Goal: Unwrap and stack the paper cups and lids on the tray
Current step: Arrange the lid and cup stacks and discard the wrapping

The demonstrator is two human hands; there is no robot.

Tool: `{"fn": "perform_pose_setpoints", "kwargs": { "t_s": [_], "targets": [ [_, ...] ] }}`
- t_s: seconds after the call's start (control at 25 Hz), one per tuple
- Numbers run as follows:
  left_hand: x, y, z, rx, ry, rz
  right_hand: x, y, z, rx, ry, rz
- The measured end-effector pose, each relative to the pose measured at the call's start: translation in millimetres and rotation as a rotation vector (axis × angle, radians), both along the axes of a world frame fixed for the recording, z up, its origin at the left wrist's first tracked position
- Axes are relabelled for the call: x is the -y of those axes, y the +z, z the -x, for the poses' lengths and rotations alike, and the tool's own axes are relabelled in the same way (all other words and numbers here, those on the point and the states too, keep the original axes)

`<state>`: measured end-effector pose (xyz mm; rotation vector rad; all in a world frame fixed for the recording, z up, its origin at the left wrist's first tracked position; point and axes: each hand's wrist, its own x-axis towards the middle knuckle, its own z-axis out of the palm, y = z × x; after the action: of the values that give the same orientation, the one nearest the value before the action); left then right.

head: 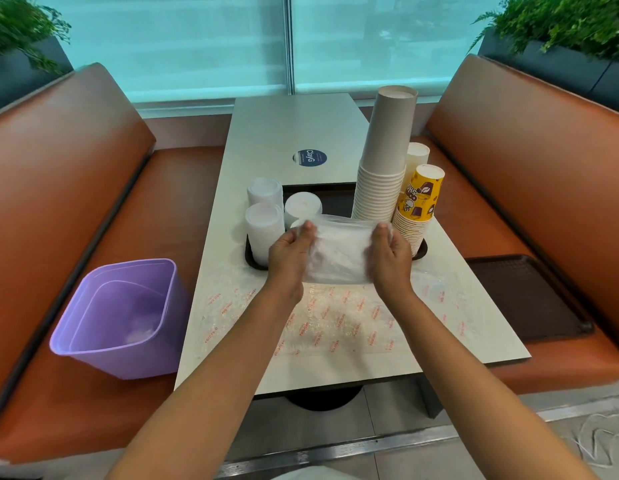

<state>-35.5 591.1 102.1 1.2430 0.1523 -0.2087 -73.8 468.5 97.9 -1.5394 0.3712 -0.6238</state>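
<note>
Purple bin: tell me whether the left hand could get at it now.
Probably yes, once freed: the left hand grips the plastic wrap, and the purple bin sits open and unobstructed on that side.

Wrapped lid stack (339,251): white, lying sideways in clear plastic wrap, held above near edge of dark tray (420,249). Three unwrapped white lid stacks (264,230) upright on tray's left part. Tall brown cup stack (384,161), yellow printed cup stack (417,206), white cup stack (417,155) upside down on tray's right part.
</note>
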Motion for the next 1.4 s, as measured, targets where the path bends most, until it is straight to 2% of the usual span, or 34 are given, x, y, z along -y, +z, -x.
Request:
{"fn": "perform_pose_setpoints", "kwargs": {
  "t_s": [0.08,0.2,0.28,0.36,0.4,0.44,0.52,0.6,0.72,0.84,0.92,1.12,1.24,1.36,1.4],
  "targets": [
    [-6.4,2.5,-2.8,0.085,0.074,-0.048,9.7,-5.8,0.8,-0.052,-0.001,0.004],
    [-20.3,-0.2,-6.9,0.295,0.006,-0.370,25.9,1.1,3.8,-0.071,0.032,0.025],
    [-24.2,1.3,-9.5,0.383,-0.168,-0.513,40.2,13.0,1.2,-0.137,0.299,0.190],
    [-23.4,11.5,-6.8,0.406,-0.338,-0.537,41.1,26.8,-0.4,-0.342,0.705,0.320],
    [-22.1,16.9,-4.7,0.409,-0.388,-0.531,37.5,32.7,1.4,-0.454,0.844,0.352],
    [-20.3,20.8,-3.1,0.412,-0.381,-0.509,34.0,32.3,1.9,-0.520,0.895,0.350],
    [-19.1,20.8,-2.1,0.368,-0.225,-0.406,23.3,27.7,4.9,-0.485,0.780,0.235],
    [-22.9,13.7,-0.9,0.178,-0.148,-0.253,16.1,16.5,4.9,-0.374,0.562,0.029],
    [-22.0,-3.0,12.1,-0.075,-0.339,-0.143,11.2,4.5,1.5,-0.337,0.380,-0.184],
    [-17.1,-5.4,14.6,-0.053,-0.259,-0.116,8.5,1.1,1.9,-0.356,0.357,-0.268],
    [-16.0,-2.0,13.2,-0.029,-0.188,-0.128,11.1,2.3,3.4,-0.362,0.435,-0.331],
    [-16.6,-2.2,12.5,-0.106,-0.192,-0.056,14.0,6.8,5.0,-0.265,0.475,-0.306],
    [-14.1,1.8,14.8,-0.160,-0.213,0.078,12.1,10.1,6.6,-0.171,0.455,-0.361],
    [-19.3,10.2,13.0,-0.318,-0.263,0.279,12.9,9.4,5.8,-0.105,0.465,-0.228],
    [-21.9,12.9,11.5,-0.351,-0.294,0.283,13.2,8.9,5.2,-0.078,0.475,-0.159]
  ]
}}
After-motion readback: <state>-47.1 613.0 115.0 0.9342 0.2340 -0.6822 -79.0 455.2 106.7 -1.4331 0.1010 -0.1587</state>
